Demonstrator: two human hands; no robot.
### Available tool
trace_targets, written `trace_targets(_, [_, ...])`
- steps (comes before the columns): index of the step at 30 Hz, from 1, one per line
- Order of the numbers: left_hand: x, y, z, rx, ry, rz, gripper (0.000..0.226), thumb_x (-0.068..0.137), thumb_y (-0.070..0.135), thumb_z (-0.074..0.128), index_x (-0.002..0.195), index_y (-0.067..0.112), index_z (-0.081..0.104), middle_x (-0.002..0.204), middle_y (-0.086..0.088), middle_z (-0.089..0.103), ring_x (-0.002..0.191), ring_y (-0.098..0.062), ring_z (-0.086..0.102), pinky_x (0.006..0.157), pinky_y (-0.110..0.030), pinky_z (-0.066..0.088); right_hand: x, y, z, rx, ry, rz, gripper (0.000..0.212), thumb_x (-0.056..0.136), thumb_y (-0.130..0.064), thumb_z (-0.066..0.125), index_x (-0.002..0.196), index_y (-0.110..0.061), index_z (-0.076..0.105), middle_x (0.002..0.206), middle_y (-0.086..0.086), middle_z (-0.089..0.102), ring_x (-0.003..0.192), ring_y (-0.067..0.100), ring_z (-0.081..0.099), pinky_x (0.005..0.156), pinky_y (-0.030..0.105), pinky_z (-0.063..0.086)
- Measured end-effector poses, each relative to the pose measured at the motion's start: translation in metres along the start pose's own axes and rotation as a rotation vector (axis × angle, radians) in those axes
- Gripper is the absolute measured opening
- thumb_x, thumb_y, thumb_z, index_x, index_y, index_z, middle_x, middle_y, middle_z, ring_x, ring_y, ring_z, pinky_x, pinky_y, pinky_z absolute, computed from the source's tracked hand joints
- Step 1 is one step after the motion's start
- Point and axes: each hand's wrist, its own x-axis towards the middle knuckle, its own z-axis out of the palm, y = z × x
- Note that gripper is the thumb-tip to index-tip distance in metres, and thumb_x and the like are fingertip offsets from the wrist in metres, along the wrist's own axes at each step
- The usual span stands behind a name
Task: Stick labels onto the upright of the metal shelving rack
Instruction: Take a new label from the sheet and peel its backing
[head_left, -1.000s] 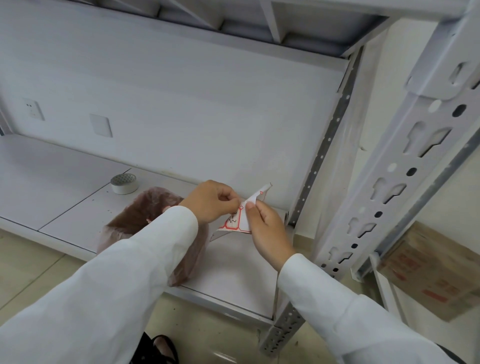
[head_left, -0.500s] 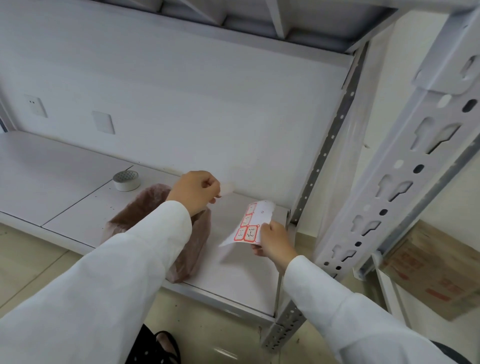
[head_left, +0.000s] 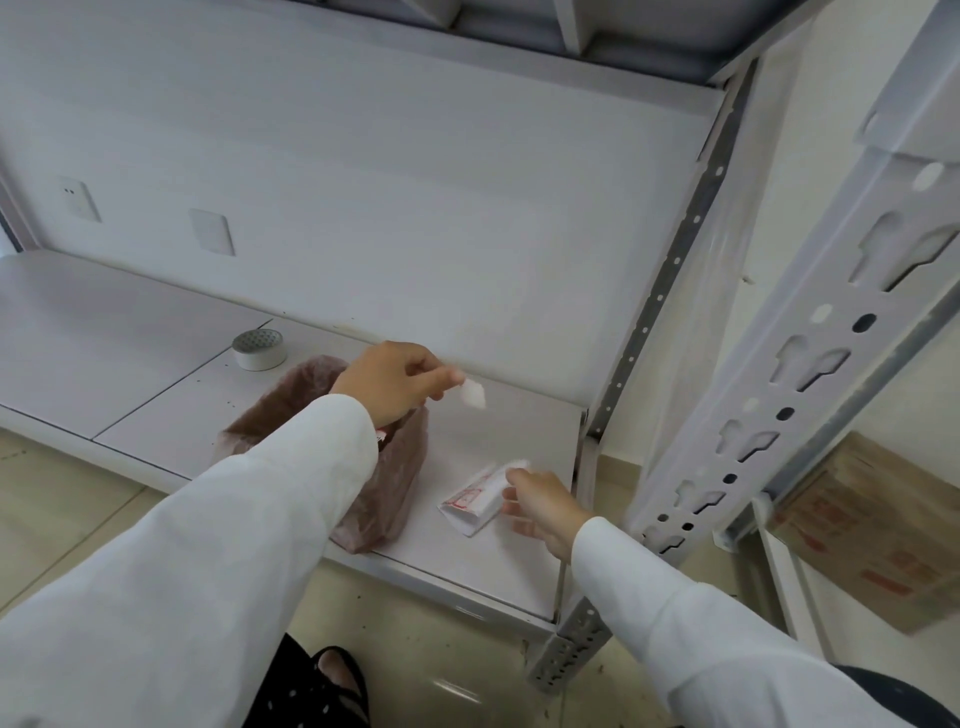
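Observation:
My left hand (head_left: 395, 382) pinches a small white label (head_left: 474, 393) and holds it in the air above the lower shelf (head_left: 524, 426). The label sheet (head_left: 470, 501), white with red-framed labels, lies folded on that shelf. Beside its right edge is my right hand (head_left: 540, 506), blurred, with fingers loosely spread and the thumb at the sheet's top corner. The front upright (head_left: 810, 374) of the white metal rack, with keyhole slots, rises at the right, apart from both hands.
A brownish plastic bag (head_left: 384, 467) stands on the shelf under my left forearm. A roll of tape (head_left: 258, 349) sits further back left. The rear upright (head_left: 670, 270) runs along the wall. A cardboard box (head_left: 872, 530) lies on the floor at the right.
My left hand peeled a label off the sheet and lifted it away. My right hand lowered the sheet onto the shelf and loosened its hold on it.

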Motion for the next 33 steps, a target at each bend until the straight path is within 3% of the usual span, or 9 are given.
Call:
trace_targets(3, [-0.002,-0.001,0.002,-0.058,-0.082,0.005,0.026,0.078,0.041,0.072,0.082,0.016,0.07,0.075,0.008,0.07,0.085,-0.023,0.067,0.093,-0.041,0.049,-0.008,-0.013,0.001,0.004,0.038,-0.129,0.013,0.091,-0.016,0.041,0.084,-0.012,0.051,0.072,0.004,0.048,0.062,0.014,0.049,0.059,0.025,0.037])
trace_targets(5, [-0.002,-0.001,0.003,-0.109,-0.119,0.01,0.036,0.069,0.05,0.073,0.084,0.017,0.07,0.082,0.004,0.071,0.095,-0.027,0.068,0.095,-0.039,0.05,-0.018,-0.026,0.001,0.088,-0.015,-0.16,0.02,0.092,-0.025,0.045,0.083,-0.015,0.059,0.079,0.0,0.055,0.07,0.013,0.054,0.066,0.026,0.043])
trace_targets(8, [-0.003,0.005,0.005,-0.166,-0.171,0.021,0.024,0.079,0.047,0.067,0.085,0.024,0.066,0.088,0.007,0.069,0.086,-0.016,0.066,0.082,-0.026,0.049,-0.04,-0.049,-0.002,0.199,-0.311,-0.185,0.033,0.095,-0.043,0.04,0.095,-0.021,0.066,0.088,-0.004,0.064,0.084,0.012,0.061,0.082,0.031,0.048])
trace_targets(11, [-0.005,0.012,0.006,-0.224,-0.275,-0.047,0.02,0.09,0.044,0.056,0.099,0.026,0.06,0.094,0.008,0.066,0.085,-0.007,0.064,0.063,-0.016,0.048,-0.059,-0.063,-0.004,0.282,-0.467,-0.235,0.03,0.092,-0.043,0.047,0.094,-0.022,0.068,0.084,-0.006,0.066,0.082,0.01,0.061,0.081,0.029,0.049])
trace_targets(15, [-0.005,0.012,0.006,-0.293,-0.359,-0.119,0.065,0.047,0.081,0.064,0.094,0.035,0.062,0.089,0.014,0.072,0.092,-0.011,0.065,0.078,-0.028,0.045,-0.07,-0.069,-0.005,0.339,-0.384,-0.307,0.015,0.091,-0.029,0.055,0.085,-0.021,0.066,0.079,-0.007,0.063,0.076,0.008,0.059,0.076,0.026,0.049])
trace_targets(24, [-0.007,0.019,0.01,-0.266,-0.359,-0.144,0.029,0.07,0.049,0.062,0.096,0.035,0.061,0.08,0.016,0.074,0.092,-0.016,0.064,0.063,-0.026,0.037,-0.078,-0.075,-0.008,0.277,-0.297,-0.282,0.007,0.088,-0.023,0.06,0.086,-0.018,0.065,0.079,-0.005,0.061,0.071,0.006,0.058,0.074,0.025,0.049])
trace_targets(27, [-0.009,0.018,0.005,-0.312,-0.265,-0.109,0.041,0.055,0.051,0.067,0.093,0.036,0.064,0.093,0.005,0.07,0.086,-0.015,0.065,0.073,-0.029,0.042,-0.087,-0.081,-0.008,0.308,-0.245,-0.307,0.01,0.089,-0.02,0.058,0.081,-0.019,0.064,0.072,-0.005,0.059,0.067,0.006,0.056,0.069,0.024,0.049])
trace_targets(31, [-0.01,0.018,-0.002,-0.36,-0.077,-0.042,0.003,0.087,0.028,0.063,0.086,0.03,0.064,0.074,0.009,0.071,0.076,-0.015,0.062,0.071,-0.027,0.041,-0.105,-0.093,-0.009,0.276,-0.149,-0.428,0.012,0.087,-0.018,0.059,0.077,-0.021,0.063,0.068,-0.005,0.058,0.062,0.005,0.054,0.063,0.02,0.048])
trace_targets(33, [-0.012,0.021,-0.005,-0.385,-0.001,-0.013,0.011,0.091,0.024,0.058,0.083,0.029,0.064,0.062,0.014,0.071,0.072,-0.013,0.06,0.067,-0.026,0.041,-0.118,-0.099,-0.011,0.243,-0.092,-0.528,0.014,0.087,-0.017,0.059,0.076,-0.022,0.064,0.067,-0.005,0.058,0.061,0.005,0.054,0.061,0.018,0.048])
